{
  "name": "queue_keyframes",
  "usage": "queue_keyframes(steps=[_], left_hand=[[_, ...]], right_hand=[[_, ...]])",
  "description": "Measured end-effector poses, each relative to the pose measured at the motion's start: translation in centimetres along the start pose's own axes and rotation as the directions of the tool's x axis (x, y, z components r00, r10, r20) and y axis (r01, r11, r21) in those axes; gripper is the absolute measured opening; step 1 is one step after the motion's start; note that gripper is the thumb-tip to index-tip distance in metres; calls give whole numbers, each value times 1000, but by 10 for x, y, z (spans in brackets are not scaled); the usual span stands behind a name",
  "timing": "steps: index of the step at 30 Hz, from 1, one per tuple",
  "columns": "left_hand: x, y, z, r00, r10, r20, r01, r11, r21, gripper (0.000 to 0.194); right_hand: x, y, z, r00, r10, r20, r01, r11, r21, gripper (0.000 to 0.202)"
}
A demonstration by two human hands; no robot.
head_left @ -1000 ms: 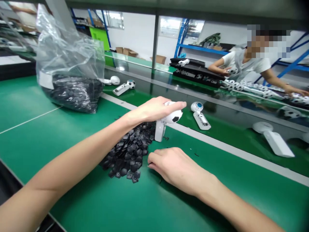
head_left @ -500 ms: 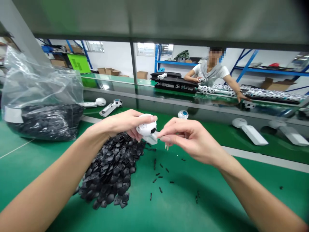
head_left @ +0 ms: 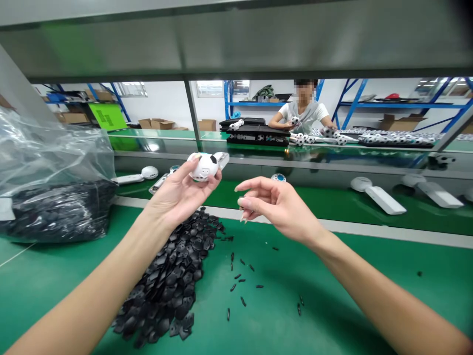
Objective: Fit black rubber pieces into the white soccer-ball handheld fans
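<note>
My left hand [head_left: 185, 190] holds a white device with a round, football-patterned head [head_left: 204, 166] and a pale stem pointing right, lifted over the edge of the green table [head_left: 277, 315]. To its right, my right hand [head_left: 264, 199] is raised with fingers curled and apart, touching nothing visible. Below my left hand lies a heap of small black plastic pieces [head_left: 173, 276]. Several tiny black parts [head_left: 242, 281] are scattered on the green surface right of the heap.
A clear bag of black pieces [head_left: 62, 207] stands at the left. White devices [head_left: 386, 196] lie on the green belt beyond the table edge. Across it, a person [head_left: 303, 111] handles football-patterned devices beside black trays [head_left: 256, 135]. A metal shelf spans overhead.
My left hand has moved up and left with the device, turning it so its stem points right. My right hand has come away from it and its fingers have spread. The view has tilted up.
</note>
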State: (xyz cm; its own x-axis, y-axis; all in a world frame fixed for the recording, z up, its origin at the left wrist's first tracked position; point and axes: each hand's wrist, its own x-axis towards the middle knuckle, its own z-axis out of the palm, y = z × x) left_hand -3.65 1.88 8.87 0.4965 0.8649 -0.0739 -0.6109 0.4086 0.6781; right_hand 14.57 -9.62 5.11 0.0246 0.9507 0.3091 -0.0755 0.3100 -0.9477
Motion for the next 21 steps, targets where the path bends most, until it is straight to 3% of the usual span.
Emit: queue_keyframes(steps=[5, 8, 10, 12, 14, 16, 18, 21], left_hand=[[-2, 2, 1, 998, 61, -14, -62, 995, -74, 13], [4, -1, -2, 984, 178, -18, -178, 983, -42, 19], [10, -6, -7, 960, 278, -24, -277, 960, 46, 23], [15, -11, -16, 935, 353, 33, -348, 899, 265, 21], [16, -14, -24, 897, 411, 163, -428, 714, 554, 26], [13, -16, -30, 840, 438, 320, -505, 419, 754, 39], [7, -18, -31, 797, 421, 433, -542, 180, 821, 47], [-4, -24, -25, 756, 357, 549, -596, 29, 803, 46]], right_hand=[[-1, -2, 1, 999, 42, -31, -40, 997, 69, 30], [-1, 0, -1, 998, 28, -49, -25, 998, 65, 31], [0, 1, -1, 998, 16, -64, -13, 999, 46, 29], [1, 2, -1, 997, 13, -71, -11, 1000, 25, 28], [1, 2, 0, 997, 22, -73, -21, 1000, 19, 30], [1, 1, 2, 996, 34, -82, -31, 999, 29, 34], [1, 2, 4, 993, 21, -115, -17, 999, 28, 36], [0, 3, 5, 981, -44, -187, 43, 999, -11, 37]])
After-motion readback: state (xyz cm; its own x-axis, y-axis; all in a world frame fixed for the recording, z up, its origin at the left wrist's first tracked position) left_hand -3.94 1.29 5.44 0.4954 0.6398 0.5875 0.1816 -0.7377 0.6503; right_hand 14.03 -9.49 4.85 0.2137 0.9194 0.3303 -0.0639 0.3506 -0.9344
